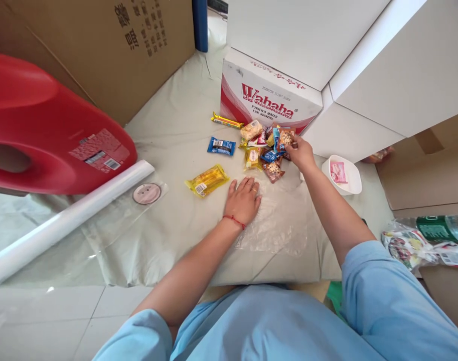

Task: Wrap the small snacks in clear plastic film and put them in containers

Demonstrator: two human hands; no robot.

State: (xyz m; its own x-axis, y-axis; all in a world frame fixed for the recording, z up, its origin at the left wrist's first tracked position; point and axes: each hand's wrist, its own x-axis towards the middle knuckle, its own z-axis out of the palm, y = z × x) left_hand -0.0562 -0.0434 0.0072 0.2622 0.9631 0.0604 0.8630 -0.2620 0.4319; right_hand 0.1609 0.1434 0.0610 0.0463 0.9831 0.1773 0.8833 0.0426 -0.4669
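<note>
My left hand (pixel 243 201) lies flat with its fingers stretched out, at the upper left edge of a clear plastic bag (pixel 279 225) spread on the cloth. My right hand (pixel 303 154) pinches a brown and blue cookie packet (pixel 286 137) over the right side of a pile of wrapped snacks. In that pile are a yellow cake packet (pixel 253 158), a brown cookie packet (pixel 274 169) and a pale packet (pixel 252 130). Left of the pile lie a blue packet (pixel 221 146), a thin yellow packet (pixel 227 121) and a larger yellow packet (pixel 208 180).
Behind the snacks stands a Wahaha carton (pixel 266 95). To the right is a white tub (pixel 352 186) holding a pink packet (pixel 337 172). A red jug (pixel 59 130) and a plastic film roll (pixel 70 218) occupy the left. A bottle (pixel 439 228) lies far right.
</note>
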